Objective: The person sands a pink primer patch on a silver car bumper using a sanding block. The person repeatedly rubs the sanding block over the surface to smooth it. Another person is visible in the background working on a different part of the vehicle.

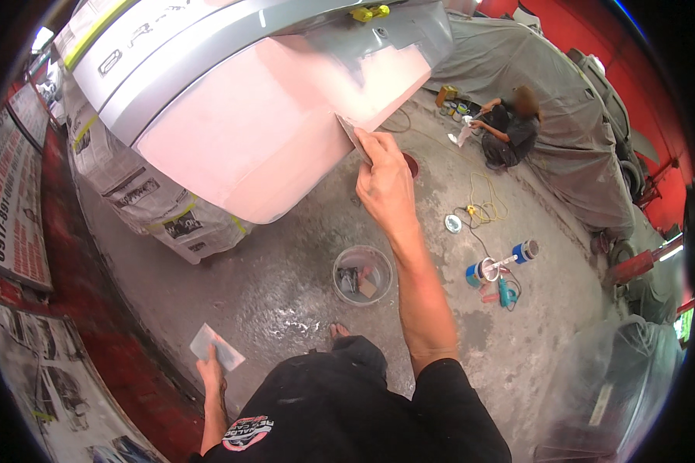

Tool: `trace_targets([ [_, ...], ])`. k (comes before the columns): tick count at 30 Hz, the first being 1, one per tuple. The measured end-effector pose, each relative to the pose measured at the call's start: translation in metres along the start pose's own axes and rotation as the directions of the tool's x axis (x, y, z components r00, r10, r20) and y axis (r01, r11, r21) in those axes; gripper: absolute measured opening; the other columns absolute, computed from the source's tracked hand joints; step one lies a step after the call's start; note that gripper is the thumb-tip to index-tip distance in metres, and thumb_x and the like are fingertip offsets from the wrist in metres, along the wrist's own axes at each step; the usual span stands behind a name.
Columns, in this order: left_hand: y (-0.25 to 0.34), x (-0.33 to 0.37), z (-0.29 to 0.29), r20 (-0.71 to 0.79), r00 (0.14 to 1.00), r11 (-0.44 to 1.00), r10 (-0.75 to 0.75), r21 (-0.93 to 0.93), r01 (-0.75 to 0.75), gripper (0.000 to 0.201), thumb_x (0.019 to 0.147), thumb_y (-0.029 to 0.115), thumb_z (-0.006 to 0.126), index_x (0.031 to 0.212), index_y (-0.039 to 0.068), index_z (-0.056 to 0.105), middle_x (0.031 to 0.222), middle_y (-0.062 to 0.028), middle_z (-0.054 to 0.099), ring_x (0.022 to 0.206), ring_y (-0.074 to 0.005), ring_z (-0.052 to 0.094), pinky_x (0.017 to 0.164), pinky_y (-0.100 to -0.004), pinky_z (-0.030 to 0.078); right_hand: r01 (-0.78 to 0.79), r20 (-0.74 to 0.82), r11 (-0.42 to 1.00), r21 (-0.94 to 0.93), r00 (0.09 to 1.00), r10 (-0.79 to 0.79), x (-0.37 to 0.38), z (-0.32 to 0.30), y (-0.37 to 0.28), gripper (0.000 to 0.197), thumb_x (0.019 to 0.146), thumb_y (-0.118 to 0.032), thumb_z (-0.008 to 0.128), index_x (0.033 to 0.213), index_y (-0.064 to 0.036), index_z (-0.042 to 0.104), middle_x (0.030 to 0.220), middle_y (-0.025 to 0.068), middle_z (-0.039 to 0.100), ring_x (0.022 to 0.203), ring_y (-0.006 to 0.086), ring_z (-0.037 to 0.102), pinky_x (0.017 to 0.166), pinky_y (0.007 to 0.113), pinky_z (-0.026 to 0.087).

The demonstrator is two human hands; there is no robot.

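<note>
My right hand [386, 181] is closed on a thin flat putty spreader [347, 130]. The spreader's edge is at the lower edge of a pink, filler-coated area [247, 127] on the silver car body [208, 58]. Down at the lower left, my left hand [211, 372] grips a flat, pale putty board [225, 356] with pinkish smears on it. Its thumb or a finger lies over the board's face, and the other fingers are mostly hidden underneath.
A bucket [363, 275] holding water and several small items stands on the wet concrete below my right arm. Cans [483, 272], a teal power tool [506, 292] and a yellow cord [486, 201] lie to the right. Another person [513, 131] crouches by a grey-covered vehicle [517, 69].
</note>
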State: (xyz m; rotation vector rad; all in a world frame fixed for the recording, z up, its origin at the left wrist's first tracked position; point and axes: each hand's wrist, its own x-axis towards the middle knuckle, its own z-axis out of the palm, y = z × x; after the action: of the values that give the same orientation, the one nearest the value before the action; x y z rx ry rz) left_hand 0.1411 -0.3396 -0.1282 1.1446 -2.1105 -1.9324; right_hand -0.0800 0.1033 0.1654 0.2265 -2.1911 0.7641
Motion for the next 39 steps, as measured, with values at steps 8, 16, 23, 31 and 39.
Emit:
trace_targets([
  [8, -0.041, -0.024, -0.054, -0.059, 0.995, 0.979, -0.081, 0.185, 0.091, 0.040, 0.099, 0.024, 0.065, 0.116, -0.012, 0.067, 0.102, -0.0142, 0.072, 0.086, -0.0201, 0.068, 0.075, -0.0356, 0.053, -0.237, 0.154, 0.969, -0.072, 0.957, 0.246, -0.041, 0.009, -0.077, 0.062, 0.075, -0.001, 0.065, 0.136, -0.0041, 0.056, 0.122, 0.0138, 0.056, 0.104, 0.0351, 0.058, 0.087, 0.049, 0.043],
  [16, 0.050, -0.016, -0.045, 0.144, 0.984, 0.994, 0.105, -0.058, -0.098, 0.039, 0.102, 0.022, 0.062, 0.124, -0.010, 0.064, 0.117, -0.0122, 0.069, 0.099, -0.0177, 0.065, 0.084, -0.0323, 0.051, -0.265, 0.135, 0.942, -0.205, 0.946, 0.296, -0.096, 0.044, -0.181, 0.075, 0.073, -0.006, 0.070, 0.143, 0.0021, 0.045, 0.129, 0.0192, 0.050, 0.109, 0.0366, 0.054, 0.091, 0.050, 0.040],
  [23, 0.182, -0.045, 0.009, 0.396, 0.896, 0.893, 0.199, -0.450, 0.001, 0.039, 0.102, 0.020, 0.060, 0.132, -0.005, 0.056, 0.123, -0.0104, 0.066, 0.106, -0.0176, 0.065, 0.092, -0.0334, 0.051, -0.197, 0.356, 0.979, 0.044, 0.919, 0.169, -0.150, 0.070, -0.214, 0.072, 0.074, 0.004, 0.062, 0.144, -0.0012, 0.048, 0.131, 0.0192, 0.053, 0.114, 0.0379, 0.056, 0.096, 0.048, 0.044],
  [31, 0.216, -0.083, 0.058, 0.400, 0.869, 0.732, 0.291, -0.678, 0.067, 0.041, 0.101, 0.018, 0.061, 0.137, 0.000, 0.053, 0.124, -0.0094, 0.065, 0.109, -0.0205, 0.066, 0.096, -0.0367, 0.055, 0.020, 0.704, 0.967, 0.255, 0.681, -0.200, -0.167, -0.005, -0.159, 0.061, 0.079, 0.008, 0.054, 0.139, -0.0040, 0.056, 0.137, 0.0190, 0.054, 0.123, 0.0359, 0.056, 0.104, 0.043, 0.046],
  [39, 0.231, -0.088, 0.061, 0.387, 0.841, 0.746, 0.377, -0.665, -0.029, 0.039, 0.102, 0.017, 0.060, 0.136, -0.001, 0.053, 0.123, -0.0088, 0.065, 0.107, -0.0178, 0.066, 0.093, -0.0343, 0.054, 0.052, -0.001, 0.998, 0.022, 0.999, -0.052, -0.047, -0.029, -0.048, 0.057, 0.084, 0.013, 0.049, 0.140, 0.0005, 0.052, 0.107, 0.0237, 0.059, 0.094, 0.0406, 0.062, 0.085, 0.047, 0.050],
])
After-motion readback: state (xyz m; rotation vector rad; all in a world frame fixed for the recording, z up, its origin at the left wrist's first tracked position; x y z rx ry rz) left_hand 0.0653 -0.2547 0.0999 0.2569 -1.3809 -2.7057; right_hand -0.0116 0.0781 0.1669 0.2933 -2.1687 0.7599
